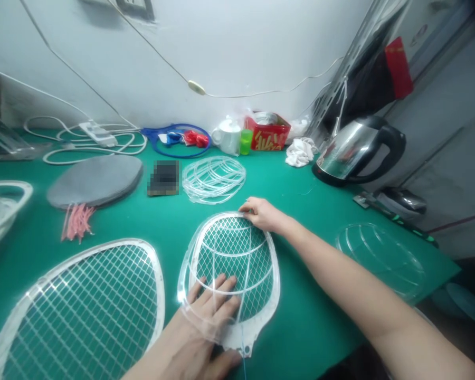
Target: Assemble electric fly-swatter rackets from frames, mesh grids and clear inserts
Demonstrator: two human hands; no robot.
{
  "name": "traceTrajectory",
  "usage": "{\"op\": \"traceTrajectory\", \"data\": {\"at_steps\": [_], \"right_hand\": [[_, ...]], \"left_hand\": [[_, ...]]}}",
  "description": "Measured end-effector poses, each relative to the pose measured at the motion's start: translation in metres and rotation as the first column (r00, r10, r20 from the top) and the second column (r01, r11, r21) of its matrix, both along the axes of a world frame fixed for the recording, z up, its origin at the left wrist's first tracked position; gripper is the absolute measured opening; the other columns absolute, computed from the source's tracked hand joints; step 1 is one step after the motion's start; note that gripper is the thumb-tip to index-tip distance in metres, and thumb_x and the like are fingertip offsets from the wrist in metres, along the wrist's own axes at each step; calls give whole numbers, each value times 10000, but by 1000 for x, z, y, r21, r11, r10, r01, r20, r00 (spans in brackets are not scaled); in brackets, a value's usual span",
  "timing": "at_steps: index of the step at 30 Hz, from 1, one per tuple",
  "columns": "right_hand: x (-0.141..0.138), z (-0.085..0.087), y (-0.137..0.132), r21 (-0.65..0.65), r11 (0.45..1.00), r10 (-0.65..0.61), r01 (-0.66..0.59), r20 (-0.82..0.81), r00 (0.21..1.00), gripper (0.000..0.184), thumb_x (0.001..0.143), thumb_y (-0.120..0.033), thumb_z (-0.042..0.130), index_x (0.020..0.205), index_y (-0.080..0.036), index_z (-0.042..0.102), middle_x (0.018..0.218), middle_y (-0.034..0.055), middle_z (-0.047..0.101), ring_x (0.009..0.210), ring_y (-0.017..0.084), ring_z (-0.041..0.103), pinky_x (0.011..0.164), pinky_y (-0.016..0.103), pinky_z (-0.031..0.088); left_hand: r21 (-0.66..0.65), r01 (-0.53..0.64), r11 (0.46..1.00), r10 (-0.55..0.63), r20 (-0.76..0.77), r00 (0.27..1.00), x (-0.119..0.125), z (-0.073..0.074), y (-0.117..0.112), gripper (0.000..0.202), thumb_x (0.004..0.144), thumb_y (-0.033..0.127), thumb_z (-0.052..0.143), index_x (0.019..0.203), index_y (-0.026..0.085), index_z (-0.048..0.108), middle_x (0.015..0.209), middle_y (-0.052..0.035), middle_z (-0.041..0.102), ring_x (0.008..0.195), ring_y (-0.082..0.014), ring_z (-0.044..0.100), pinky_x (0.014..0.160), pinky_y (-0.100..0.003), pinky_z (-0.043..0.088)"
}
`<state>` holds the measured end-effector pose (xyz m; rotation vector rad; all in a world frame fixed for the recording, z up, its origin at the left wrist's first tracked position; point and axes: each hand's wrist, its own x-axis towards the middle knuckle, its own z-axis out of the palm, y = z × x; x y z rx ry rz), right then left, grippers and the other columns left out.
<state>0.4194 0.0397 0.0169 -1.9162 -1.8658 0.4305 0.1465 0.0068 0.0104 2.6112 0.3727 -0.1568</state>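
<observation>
In the front middle lies a white racket-shaped head with fine mesh (257,264), like that of an electric mosquito swatter. A clear ribbed plastic frame (187,258) sits over it, shifted slightly left. My left hand (206,316) reaches across the near end, its fingers spread over the mesh; some clear ribs appear to cross them. The thumb rests by the narrow neck. At the far rim, my right hand (259,214) pinches the edge where frame and head meet; its fingertips are partly hidden. A thin pale strand (243,343) hangs at the neck.
A larger white mesh head (91,306) lies left. Clear ribbed frames (214,179) are piled behind, another (380,258) right. Grey oval sheets (97,179), pink strips (78,221), a pixelated dark rectangle (164,178), a kettle (352,153), a teapot (227,136) and a power strip (98,133) surround them.
</observation>
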Motion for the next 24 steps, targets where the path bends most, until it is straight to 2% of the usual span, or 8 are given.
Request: {"op": "traceTrajectory", "data": {"at_steps": [7,13,18,24], "right_hand": [[2,-6,4,-24,999,42,-40,98,994,161,821,-162,557,915,-141,686,847,59,593,764,127,543,736,231,405],[1,-11,3,-14,999,53,-52,165,985,169,824,-144,528,890,-162,683,844,55,593,778,139,536,727,236,395],[-2,-16,0,39,996,70,-76,148,986,286,830,-75,474,1020,-184,660,894,53,571,796,126,526,735,227,396],[-2,-19,3,41,986,152,-160,153,976,307,797,-26,470,976,-167,676,948,71,557,873,144,511,755,239,396]], "left_hand": [[-25,-29,999,28,-51,998,-1,8,-3,628,765,573,503,1320,290,426,1455,-72,287,1326,-340,230,1063,-602,186],[-72,-58,996,53,-57,997,3,17,-5,618,755,529,545,1316,297,430,1444,-95,314,1325,-349,238,1042,-633,184],[-63,-41,997,40,-21,999,1,14,-5,613,765,531,527,1324,306,417,1448,-81,314,1328,-342,239,1046,-629,179],[-33,-32,999,31,-34,999,0,11,-6,618,769,531,516,1327,286,412,1457,-88,295,1335,-338,227,1052,-630,152]]}}
